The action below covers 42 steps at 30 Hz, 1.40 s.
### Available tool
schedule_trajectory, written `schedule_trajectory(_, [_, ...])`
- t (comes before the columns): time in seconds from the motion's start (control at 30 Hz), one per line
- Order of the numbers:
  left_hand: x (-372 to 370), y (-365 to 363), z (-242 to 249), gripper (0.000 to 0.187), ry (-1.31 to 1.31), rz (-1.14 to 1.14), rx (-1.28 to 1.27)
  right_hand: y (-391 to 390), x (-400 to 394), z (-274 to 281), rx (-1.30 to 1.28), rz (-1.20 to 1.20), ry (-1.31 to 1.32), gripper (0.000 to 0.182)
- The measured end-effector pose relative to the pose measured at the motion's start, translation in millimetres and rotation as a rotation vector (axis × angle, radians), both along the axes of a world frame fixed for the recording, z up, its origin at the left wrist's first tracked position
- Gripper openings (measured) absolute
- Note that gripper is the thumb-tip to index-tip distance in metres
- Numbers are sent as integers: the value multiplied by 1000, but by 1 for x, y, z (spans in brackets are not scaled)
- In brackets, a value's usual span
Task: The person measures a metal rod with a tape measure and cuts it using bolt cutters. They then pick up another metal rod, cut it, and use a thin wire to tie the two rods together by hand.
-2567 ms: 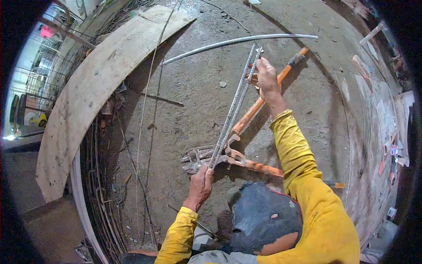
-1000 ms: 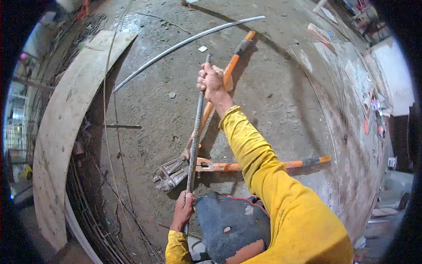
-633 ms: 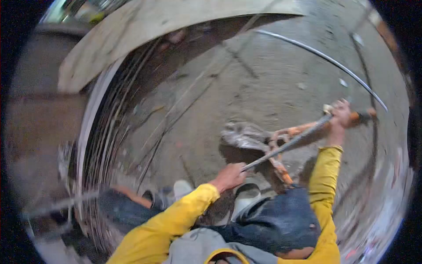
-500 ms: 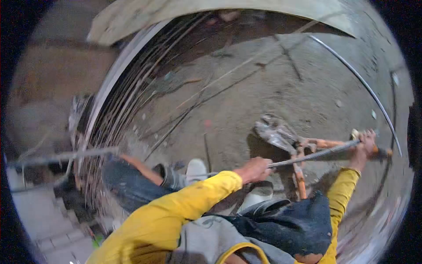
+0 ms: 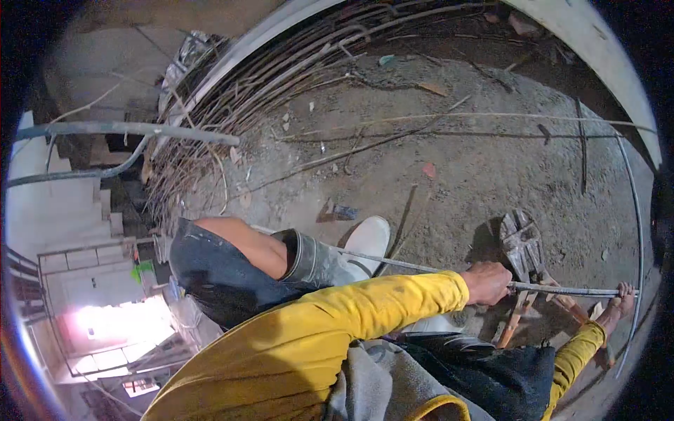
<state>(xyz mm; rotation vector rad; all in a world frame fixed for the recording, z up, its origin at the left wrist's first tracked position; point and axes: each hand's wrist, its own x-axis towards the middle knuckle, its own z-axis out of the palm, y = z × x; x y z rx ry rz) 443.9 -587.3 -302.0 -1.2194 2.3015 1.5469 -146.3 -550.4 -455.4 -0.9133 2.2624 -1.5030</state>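
Observation:
A ribbed grey steel bar [image 5: 562, 288] runs from beside my boot across to the right, held by both hands. My left hand [image 5: 488, 283] is wrapped round its middle. Farther along, near the right edge of the view, my right hand [image 5: 619, 302] has its fingers curled over the bar. Beneath that stretch, on the ground, lies a bolt cutter [image 5: 521, 245] with orange handles; its grey head points away from me, and my arm and the bar hide parts of the handles.
A dense pile of thin steel bars [image 5: 281, 74] lies along a pale board at upper left. One long bar [image 5: 637, 210] curves down the right side. Close by on the left, a metal tube frame [image 5: 126, 129] juts in. My white boot [image 5: 368, 238] rests on the dirt floor [image 5: 421, 203].
The view has turned, so hands, bar and bolt cutter now appear farther right and lower. Both hands keep their hold on the bar, which now looks more level.

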Motion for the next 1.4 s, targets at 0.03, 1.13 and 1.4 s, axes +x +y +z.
schedule_trajectory(0.03, [7, -4, 2, 25, 16, 24, -9, -11, 9, -1, -16, -2, -40, 8])
schedule_trajectory(1.13, [233, -80, -23, 30, -304, -113, 158, -104, 393, 112, -629, -109, -1221, 31])
schedule_trajectory(1.4, [227, -78, -6, 35, -311, -27, 149, -106, 395, 118, -614, -117, -1217, 30])
